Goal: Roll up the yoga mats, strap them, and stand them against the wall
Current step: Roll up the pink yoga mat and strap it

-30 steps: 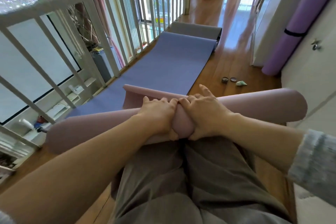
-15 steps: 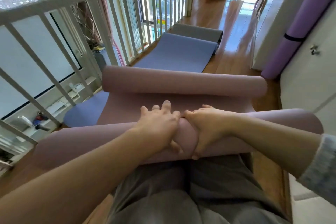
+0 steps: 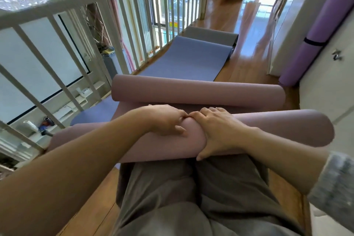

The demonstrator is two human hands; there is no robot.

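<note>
A white slatted railing (image 3: 57, 30) fills the left of the frame. Beside it, running from the centre left toward the upper middle, a flat blue-grey foam yoga mat (image 3: 187, 57) lies on the wooden floor (image 3: 247, 63), with a grey mat (image 3: 208, 34) at its far end. Across the centre lies the dusty-pink foam yoga mat (image 3: 268, 126): its near part is a thick roll across the person's lap, and its far end (image 3: 191, 92) curls into a second roll on top of the blue-grey mat. The left hand (image 3: 164, 120) grips the top of the near roll at mid-frame, fingers bent over it and thumb on the near side. Touching it, the right hand (image 3: 214, 126) clasps the same roll, fingers over the top and thumb pointing down. At the upper right, a rolled purple mat (image 3: 314, 25) bound with a black strap (image 3: 314, 41) leans against the white wall.
</note>
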